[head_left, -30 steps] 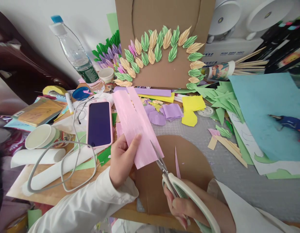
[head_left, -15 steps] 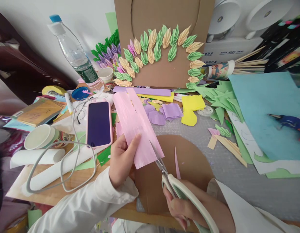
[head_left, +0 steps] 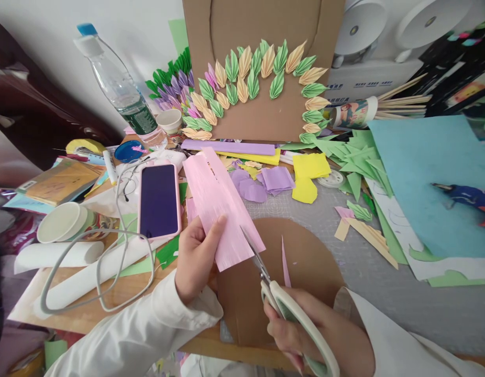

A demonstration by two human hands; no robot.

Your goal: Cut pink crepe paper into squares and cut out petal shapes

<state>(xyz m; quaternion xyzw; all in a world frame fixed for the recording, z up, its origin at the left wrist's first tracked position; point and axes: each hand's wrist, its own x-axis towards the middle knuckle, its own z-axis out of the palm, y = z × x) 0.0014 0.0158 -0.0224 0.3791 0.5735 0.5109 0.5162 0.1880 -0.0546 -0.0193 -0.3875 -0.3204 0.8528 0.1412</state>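
My left hand pinches the lower edge of a long pink crepe paper strip, thumb on top, holding it above the table. My right hand grips pale green-handled scissors; their blades touch the pink paper's lower right edge. Under both lies a round brown cardboard piece with a thin pink sliver on it.
A pink-cased phone and grey cable lie left of the paper, with paper cups, white rolls and a water bottle. A cardboard board with folded paper leaves stands behind. Coloured scraps, a blue sheet and a glue gun lie right.
Almost nothing has moved. The scissors have closed in slightly on the pink paper's edge, and the view has shifted a little.
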